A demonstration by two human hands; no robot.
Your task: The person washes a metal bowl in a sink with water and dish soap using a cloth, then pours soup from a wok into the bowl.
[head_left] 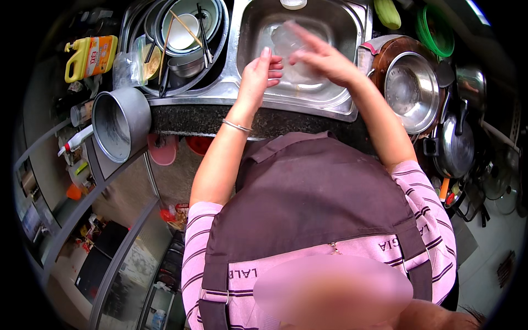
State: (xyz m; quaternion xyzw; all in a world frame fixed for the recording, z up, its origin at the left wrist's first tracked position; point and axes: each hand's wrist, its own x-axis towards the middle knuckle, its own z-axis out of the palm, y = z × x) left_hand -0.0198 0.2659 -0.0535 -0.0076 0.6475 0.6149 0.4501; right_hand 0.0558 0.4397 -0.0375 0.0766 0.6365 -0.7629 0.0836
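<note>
Both hands are above the stainless steel sink basin [346, 88]. My left hand [260, 76], with a silver bangle [237, 125] on its wrist, is over the front left of the basin. Its thumb points up and its fingers are slightly parted, with nothing seen in them. To its right, my right hand [324, 60] is blurred, fingers spread and apparently holding nothing. The hands are apart. Behind them, a pale translucent patch [282, 39] shows on the basin floor; whether it is water or plastic I cannot tell.
Left of the basin, a large metal bowl [225, 24] holds bowls and chopsticks. A yellow jug [91, 57] and a deep grey pot [138, 123] stand farther left. On the right are a steel bowl [412, 90], a green basket [423, 31] and a lidded pan [456, 144].
</note>
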